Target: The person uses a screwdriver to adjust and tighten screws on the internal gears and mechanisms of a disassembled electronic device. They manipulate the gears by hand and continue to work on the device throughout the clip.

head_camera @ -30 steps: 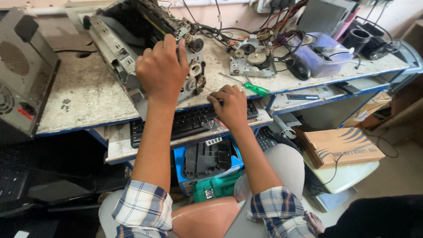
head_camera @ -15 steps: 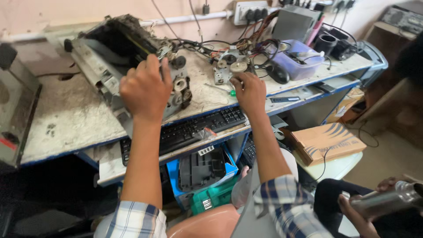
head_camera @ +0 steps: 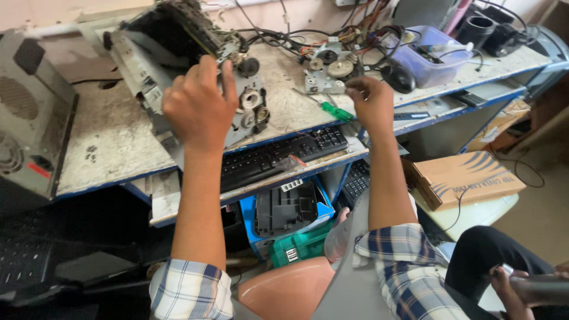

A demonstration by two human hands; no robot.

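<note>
Bracing the stripped printer chassis (head_camera: 178,65) with our left hand (head_camera: 198,109), we curl the fingers over its gear side so it sits steady on the table (head_camera: 106,142). Our right hand (head_camera: 370,101) hovers beside the loose gear plate (head_camera: 329,68), fingertips pinched together, on what we cannot tell; the green-handled screwdriver (head_camera: 335,111) lies within reach.

One head camera looks steeply down, close over the workbench (head_camera: 106,148) and lap
</note>
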